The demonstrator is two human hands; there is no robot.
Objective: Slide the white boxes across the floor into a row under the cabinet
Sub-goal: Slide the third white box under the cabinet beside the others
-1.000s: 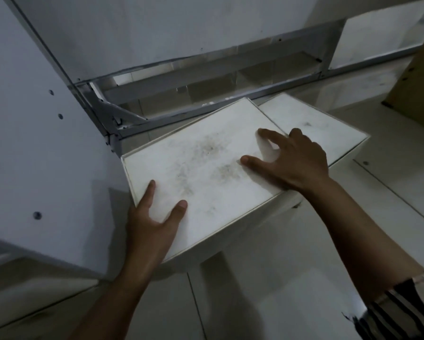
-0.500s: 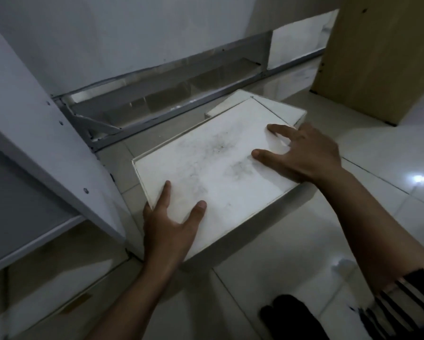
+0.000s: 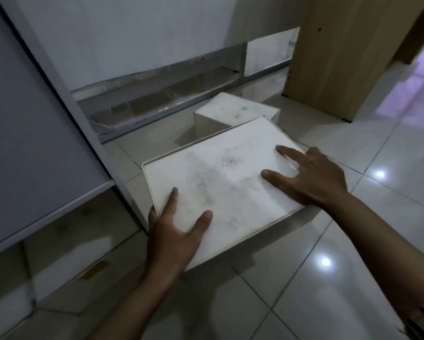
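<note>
We see the near white box (image 3: pixel 220 182) mid-frame on the tiled floor (image 3: pixel 353 241). Left hand (image 3: pixel 171 239) is at its lower-left corner and right hand (image 3: pixel 316 177) at its right edge, fingers spread flat on the lid, gripping nothing. The second white box (image 3: pixel 240 110) sits just behind it, between it and the cabinet gap (image 3: pixel 171 94). A grey panel (image 3: pixel 34 119) is close on the left and a wooden panel (image 3: pixel 341 52) stands upper right. Bare floor to the right.

Dim, bluish picture; lamp glints on glossy floor (image 3: pixel 353 241), edges bowed

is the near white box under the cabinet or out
Out: the near white box sits on floor tiles, short of the cabinet gap.
</note>
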